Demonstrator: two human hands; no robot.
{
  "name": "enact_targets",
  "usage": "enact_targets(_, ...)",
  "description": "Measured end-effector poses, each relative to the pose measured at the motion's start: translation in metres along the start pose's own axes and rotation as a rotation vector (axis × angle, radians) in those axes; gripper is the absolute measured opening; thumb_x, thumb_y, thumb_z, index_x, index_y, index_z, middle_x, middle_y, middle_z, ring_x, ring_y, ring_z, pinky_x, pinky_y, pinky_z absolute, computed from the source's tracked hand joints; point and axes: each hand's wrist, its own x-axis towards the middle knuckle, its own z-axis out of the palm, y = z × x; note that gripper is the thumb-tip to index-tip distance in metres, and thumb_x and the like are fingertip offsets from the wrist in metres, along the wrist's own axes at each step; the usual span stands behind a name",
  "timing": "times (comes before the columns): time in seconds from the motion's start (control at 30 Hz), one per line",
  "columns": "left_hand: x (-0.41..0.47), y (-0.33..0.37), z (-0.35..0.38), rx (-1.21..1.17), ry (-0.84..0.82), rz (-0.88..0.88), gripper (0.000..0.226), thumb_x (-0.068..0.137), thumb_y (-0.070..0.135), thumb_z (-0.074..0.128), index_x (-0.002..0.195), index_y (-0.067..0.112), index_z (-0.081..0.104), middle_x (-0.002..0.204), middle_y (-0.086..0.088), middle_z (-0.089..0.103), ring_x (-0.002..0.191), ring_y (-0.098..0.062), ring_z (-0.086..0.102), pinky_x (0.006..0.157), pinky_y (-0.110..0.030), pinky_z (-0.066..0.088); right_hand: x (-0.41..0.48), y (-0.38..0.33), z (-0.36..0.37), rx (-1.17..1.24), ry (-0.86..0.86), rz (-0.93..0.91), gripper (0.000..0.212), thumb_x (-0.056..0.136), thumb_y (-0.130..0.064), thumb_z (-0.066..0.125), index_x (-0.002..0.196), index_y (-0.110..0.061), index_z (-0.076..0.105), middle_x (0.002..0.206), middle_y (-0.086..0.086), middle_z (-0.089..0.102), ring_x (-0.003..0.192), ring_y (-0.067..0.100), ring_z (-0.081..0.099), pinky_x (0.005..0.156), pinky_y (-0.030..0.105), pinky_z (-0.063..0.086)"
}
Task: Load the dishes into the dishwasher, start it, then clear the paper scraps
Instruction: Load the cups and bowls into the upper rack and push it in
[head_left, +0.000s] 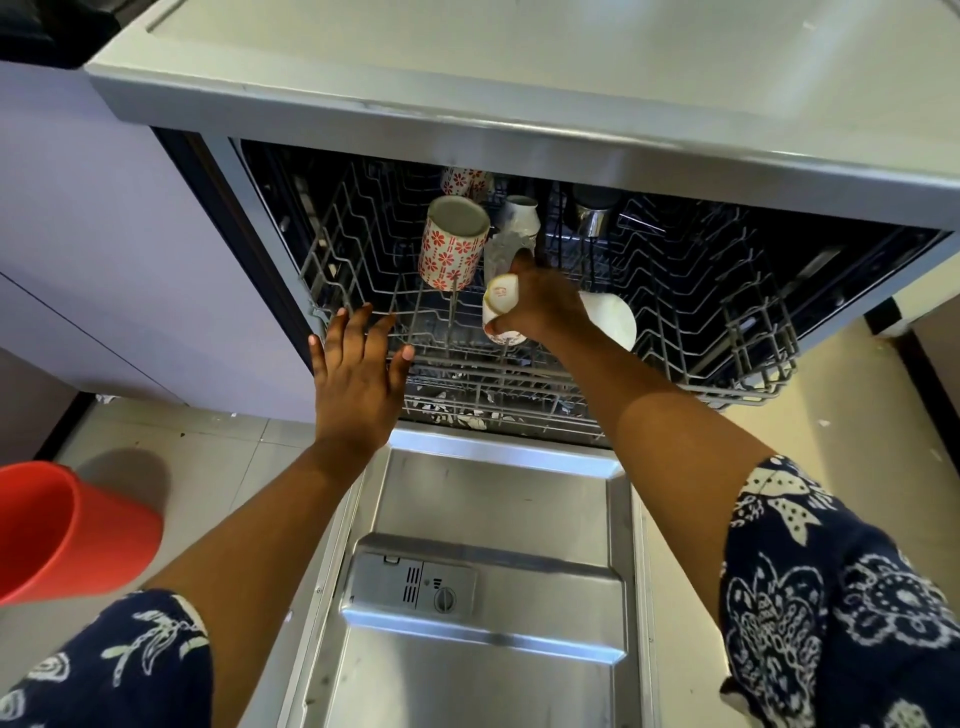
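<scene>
Upper rack (727, 392): floral mug (451, 252) tilted inside. White cup (500, 310) gripped by right hand (548, 306), base stamp illegible; left hand (356, 384) held splayed.

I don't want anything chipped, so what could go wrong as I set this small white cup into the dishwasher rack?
The small white cup in your right hand sits close to the tilted red-flowered mug; a bump could chip either. White scraps lie below the grey wire rack; they might clog the machine if it starts.

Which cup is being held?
The small white cup at the front, gripped by the right hand; the red-flowered mug sits untouched in the rack.
</scene>
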Motion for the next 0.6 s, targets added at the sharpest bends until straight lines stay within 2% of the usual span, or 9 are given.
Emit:
enact_targets(0.2, 0.000, -0.002, 0.002, 0.015, 0.007, -0.001, 0.061, 0.098, 0.054, 0.015, 0.139, 0.019, 0.042, 0.150, -0.009, 0.034, 0.144, -0.031, 0.019, 0.117, -0.051, 0.004, 0.004, 0.006, 0.005, 0.029, -0.020, 0.039, 0.076, 0.065, -0.032, 0.084, 0.124, -0.006, 0.043, 0.122, 0.015, 0.057, 0.110, 0.034, 0.054, 0.084, 0.035, 0.046)
enact_targets(0.33, 0.000, -0.003, 0.002, 0.023, -0.004, 0.009, 0.060, 0.098, 0.054, 0.015, 0.140, 0.019, 0.040, 0.152, -0.009, 0.032, 0.144, -0.031, 0.017, 0.116, -0.049, 0.001, 0.012, 0.008, -0.006, 0.116, 0.023, 0.066, 0.073, 0.065, -0.043, 0.081, 0.126, -0.015, 0.051, 0.126, 0.010, 0.057, 0.113, 0.028, 0.055, 0.089, 0.030, 0.045)
enact_targets(0.43, 0.000, -0.001, 0.001, 0.019, -0.004, 0.007, 0.060, 0.098, 0.054, 0.015, 0.141, 0.019, 0.039, 0.152, -0.009, 0.031, 0.144, -0.031, 0.016, 0.117, -0.050, 0.002, 0.016, 0.010, -0.011, 0.133, -0.018, 0.073, 0.073, 0.065, -0.044, 0.081, 0.127, -0.018, 0.052, 0.129, 0.007, 0.056, 0.115, 0.026, 0.053, 0.092, 0.029, 0.045)
enact_targets(0.6, -0.001, 0.000, 0.000, 0.014, -0.005, 0.006, 0.060, 0.098, 0.054, 0.015, 0.141, 0.020, 0.039, 0.152, -0.009, 0.032, 0.144, -0.031, 0.017, 0.116, -0.050, 0.002, 0.018, 0.011, -0.008, 0.071, -0.042, 0.086, 0.075, 0.066, -0.047, 0.079, 0.126, -0.015, 0.049, 0.129, 0.010, 0.053, 0.116, 0.028, 0.051, 0.086, 0.027, 0.040)
